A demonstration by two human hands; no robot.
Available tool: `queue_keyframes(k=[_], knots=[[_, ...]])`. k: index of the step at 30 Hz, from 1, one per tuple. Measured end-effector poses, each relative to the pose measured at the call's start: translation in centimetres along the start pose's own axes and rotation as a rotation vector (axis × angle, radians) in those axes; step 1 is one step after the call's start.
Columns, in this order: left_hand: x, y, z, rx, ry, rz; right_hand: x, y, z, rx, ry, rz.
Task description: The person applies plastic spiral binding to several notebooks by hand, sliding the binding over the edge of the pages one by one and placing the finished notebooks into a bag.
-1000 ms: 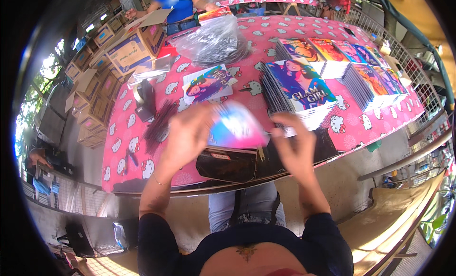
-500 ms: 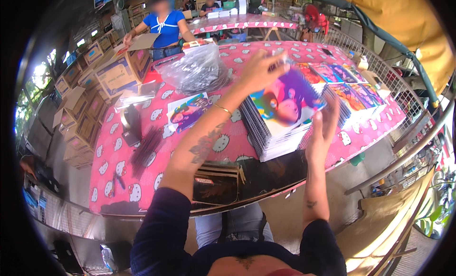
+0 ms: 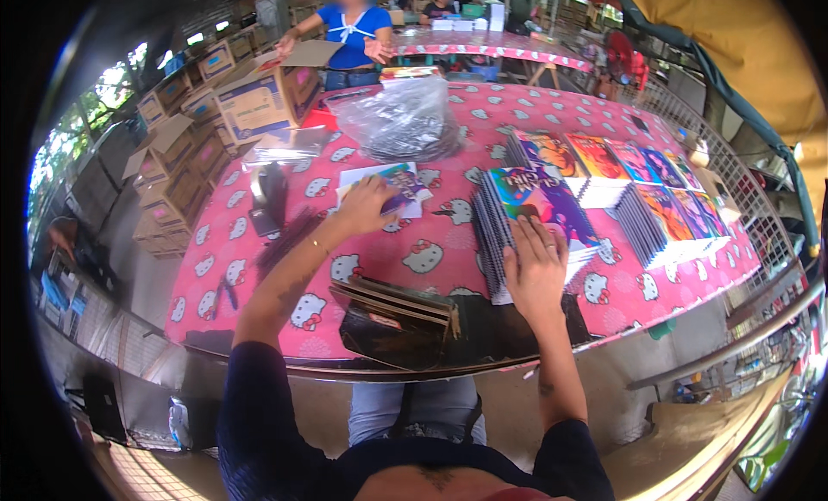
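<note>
Table (image 3: 535, 104), patterned pink, fills the middle of the view. Cartons (image 3: 250, 104) beyond its far left edge; a co-worker (image 3: 354, 40) in blue stands just right of them. Clear bag (image 3: 401, 122) with dark contents toward the far side, past the sheets.

Notebook stack (image 3: 496, 247) right of centre, coils along its left side, long axis running away from the person. More notebooks (image 3: 673, 212) to its right and beyond. Black box (image 3: 392, 324) at the near edge, between the two forearms and nearer the body than either hand.

Sheets (image 3: 414, 206), loose and overlapping, lie flat left of the stack, a bare strip of table between. Their long axis seems to run left to right, crosswise to the stack's; the hand covers too much to be sure.

Left hand (image 3: 366, 206) is directly on the sheets, over their left and near part, the rest showing to its right. Fingertips point away; whether they pinch or only press, cannot tell. Right hand (image 3: 536, 264) rests palm down on the stack's top cover, fingers extended, clamped on nothing. It is well apart from the sheets; the left is clearly the nearer.

Tape dispenser (image 3: 269, 195) and dark wires (image 3: 289, 242) lie left of the left hand; pen (image 3: 228, 296) nearer the left corner.
</note>
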State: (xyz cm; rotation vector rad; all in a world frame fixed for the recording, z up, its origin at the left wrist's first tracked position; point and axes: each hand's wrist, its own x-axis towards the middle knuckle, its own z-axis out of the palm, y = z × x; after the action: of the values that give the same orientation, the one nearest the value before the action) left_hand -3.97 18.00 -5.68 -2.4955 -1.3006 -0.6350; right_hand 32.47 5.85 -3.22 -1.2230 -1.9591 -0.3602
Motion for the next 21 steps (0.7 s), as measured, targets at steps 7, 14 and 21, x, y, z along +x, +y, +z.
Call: queue_keyframes(k=[7,14,21], knots=[[-5.3,-3.2,5.3,0.157,0.089,-0.154,-1.1,-8.1,-2.8,0.387,-0.001,-0.091],[-4.9,-3.2,4.2,-0.009,-0.075,-0.277,-4.2,-8.5,-1.7,0.578,-0.083,-0.077],[-4.6,-5.3,5.3,-0.094,0.122,-0.201,-5.9,-11.0,0.7,0.745,-0.315,-0.121]])
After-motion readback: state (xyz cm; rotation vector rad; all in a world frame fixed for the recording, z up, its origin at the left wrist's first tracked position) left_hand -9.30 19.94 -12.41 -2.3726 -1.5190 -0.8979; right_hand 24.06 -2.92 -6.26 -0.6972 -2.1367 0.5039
